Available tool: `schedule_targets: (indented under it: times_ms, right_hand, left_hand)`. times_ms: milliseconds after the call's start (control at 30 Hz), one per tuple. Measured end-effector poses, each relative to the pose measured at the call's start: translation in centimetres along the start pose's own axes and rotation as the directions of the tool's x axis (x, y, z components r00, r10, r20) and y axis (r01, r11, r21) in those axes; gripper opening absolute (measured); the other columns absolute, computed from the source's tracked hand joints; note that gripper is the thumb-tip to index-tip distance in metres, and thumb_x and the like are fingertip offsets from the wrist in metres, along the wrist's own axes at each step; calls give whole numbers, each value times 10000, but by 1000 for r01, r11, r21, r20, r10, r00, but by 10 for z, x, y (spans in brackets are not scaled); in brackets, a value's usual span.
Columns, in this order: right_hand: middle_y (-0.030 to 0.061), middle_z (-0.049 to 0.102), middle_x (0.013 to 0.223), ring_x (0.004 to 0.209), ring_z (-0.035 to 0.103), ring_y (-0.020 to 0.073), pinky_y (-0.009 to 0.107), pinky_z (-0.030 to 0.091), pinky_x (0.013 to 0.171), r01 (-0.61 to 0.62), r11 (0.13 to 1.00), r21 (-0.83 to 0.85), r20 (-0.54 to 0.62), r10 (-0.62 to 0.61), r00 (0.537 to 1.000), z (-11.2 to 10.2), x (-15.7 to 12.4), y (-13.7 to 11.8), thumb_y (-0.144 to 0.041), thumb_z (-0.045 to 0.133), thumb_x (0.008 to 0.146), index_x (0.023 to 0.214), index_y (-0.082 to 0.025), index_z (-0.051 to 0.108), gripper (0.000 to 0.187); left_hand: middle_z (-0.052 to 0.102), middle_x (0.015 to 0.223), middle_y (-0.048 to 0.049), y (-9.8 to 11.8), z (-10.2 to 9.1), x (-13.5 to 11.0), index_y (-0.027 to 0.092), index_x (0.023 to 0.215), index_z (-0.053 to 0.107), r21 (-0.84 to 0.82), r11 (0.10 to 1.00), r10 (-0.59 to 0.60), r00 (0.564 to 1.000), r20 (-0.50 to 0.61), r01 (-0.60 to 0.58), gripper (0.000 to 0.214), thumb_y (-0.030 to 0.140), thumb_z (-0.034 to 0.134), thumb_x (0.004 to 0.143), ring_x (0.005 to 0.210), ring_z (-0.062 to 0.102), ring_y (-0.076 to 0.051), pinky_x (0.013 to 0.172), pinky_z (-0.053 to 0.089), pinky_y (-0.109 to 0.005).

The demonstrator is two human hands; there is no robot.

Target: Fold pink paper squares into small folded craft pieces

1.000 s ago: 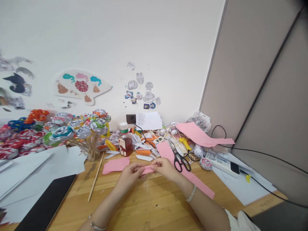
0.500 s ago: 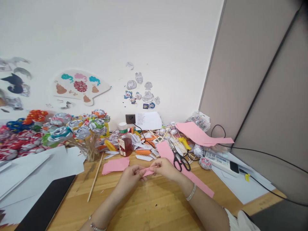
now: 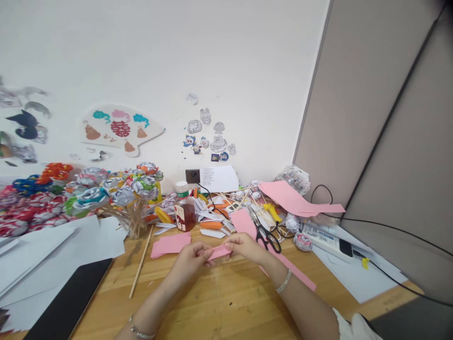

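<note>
Both my hands meet over the wooden table and pinch a small folded pink paper piece between them. My left hand grips its left end with curled fingers. My right hand holds the right end, fingers closed on it. A flat pink paper stack lies just left of the hands. A long pink strip runs under my right wrist toward the lower right. Black-handled scissors lie just right of my right hand.
Paper flowers on sticks crowd the left back. A glue bottle, paper scraps, a wooden skewer, white sheets, a dark tablet, a pink sheet and a power strip with cables surround the hands.
Both hands stay on the pink piece and have shifted only slightly, the fingers working along its fold. The view has dipped a little.
</note>
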State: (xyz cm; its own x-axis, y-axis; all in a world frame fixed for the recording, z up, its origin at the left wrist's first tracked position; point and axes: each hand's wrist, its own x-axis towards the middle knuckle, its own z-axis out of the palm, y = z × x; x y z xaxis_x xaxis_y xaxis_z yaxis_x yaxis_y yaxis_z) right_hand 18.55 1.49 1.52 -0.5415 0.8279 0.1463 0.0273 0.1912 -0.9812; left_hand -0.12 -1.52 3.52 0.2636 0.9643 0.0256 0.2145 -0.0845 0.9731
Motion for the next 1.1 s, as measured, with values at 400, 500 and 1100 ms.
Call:
schedule_targets:
  times_ms: [400,500,1100]
  right_hand:
    - [-8,527,613,575,549,128,225,404,565,74,970,-230,-109,-101,989,0,1,7,-384,501,786,703,-148,531,252]
    - [-11,535,622,598,530,120,212,385,569,86,921,-380,-90,-129,988,5,0,6,-312,477,810,685,-151,539,213]
    - [-10,561,634,598,521,106,192,377,553,145,846,-513,12,-162,987,10,-1,8,-270,455,835,745,-158,605,208]
  left_hand:
    - [620,520,2,-1,1,-1,154,622,544,93,995,-30,999,15,29,342,496,547,634,495,547,-143,490,385,-227]
    - [594,537,11,-7,5,-1,144,604,574,245,966,76,997,9,-76,357,493,529,662,513,510,-127,480,346,-208]
    - [487,477,42,-16,12,0,153,578,541,263,955,111,987,112,-137,410,506,423,747,459,425,-102,461,316,-193]
